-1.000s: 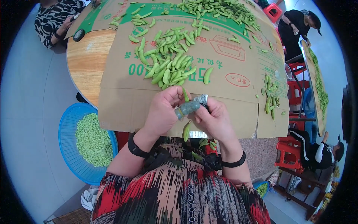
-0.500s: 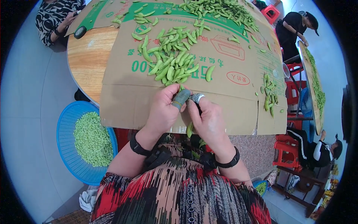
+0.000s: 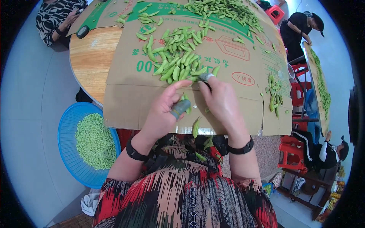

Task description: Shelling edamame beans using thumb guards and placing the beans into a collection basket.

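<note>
Green soybean pods (image 3: 176,66) lie heaped on a flattened cardboard sheet (image 3: 125,100) in front of me. My left hand (image 3: 161,108) is partly curled, a grey-green cover on its thumb and its index finger stretched toward the heap. Green pod pieces (image 3: 187,99) show beside that thumb, seemingly held by the curled fingers, which are largely hidden. At the heap's near edge, my right hand (image 3: 222,100) has its covered index fingertip against the pods and its thumb a little apart. A single pod (image 3: 196,127) lies at the cardboard's front edge.
A blue basket (image 3: 65,152) of shelled beans (image 3: 95,142) stands at lower left. Farther back lies a larger pod heap (image 3: 228,13); darker pods (image 3: 274,95) lie at right. Another person (image 3: 61,19) sits far left. Others work around a second table (image 3: 317,83) at right, near red stools (image 3: 292,155).
My hands, together half a second ago, have parted. The right has moved forward and right to the heap; the left has loosened and shifted slightly left. The pod at the front edge shows more fully.
</note>
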